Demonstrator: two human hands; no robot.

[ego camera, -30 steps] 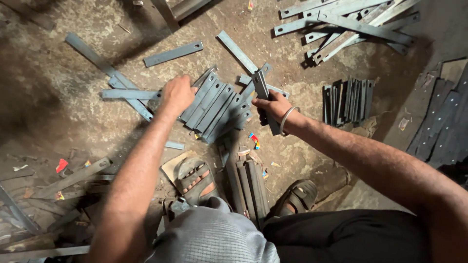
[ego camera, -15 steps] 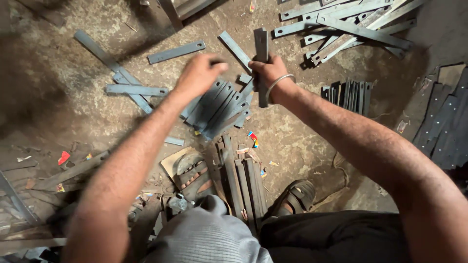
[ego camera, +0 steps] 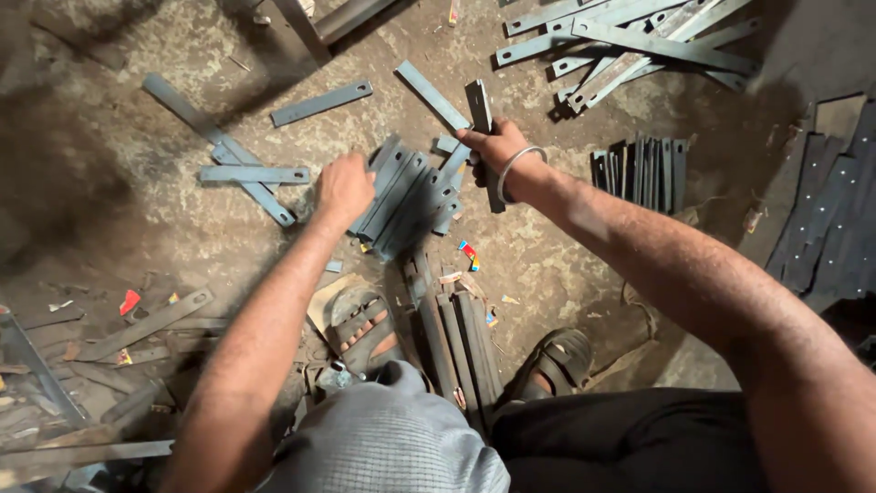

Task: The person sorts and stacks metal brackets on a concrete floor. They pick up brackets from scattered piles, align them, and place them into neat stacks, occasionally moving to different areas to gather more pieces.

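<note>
Gritty concrete floor (ego camera: 137, 265) under me. My right hand (ego camera: 497, 151) is clamped on one flat steel strip (ego camera: 481, 110) at twelve o'clock; my left hand (ego camera: 344, 187) rests closed on the fanned stack (ego camera: 406, 196), several strips gathered, many loose around

grey metal strips (ego camera: 406, 196), silver bangle (ego camera: 516, 164)

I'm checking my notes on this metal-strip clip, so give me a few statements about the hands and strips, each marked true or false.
1. The right hand holds a flat metal strip in its grip. True.
2. The left hand rests at the fanned pile of strips on the floor. True.
3. The right wrist is bare. False: it wears a metal bangle.
4. The person is barefoot. False: both feet wear sandals.
5. A row of strips standing on edge lies right of the right hand. True.
</note>
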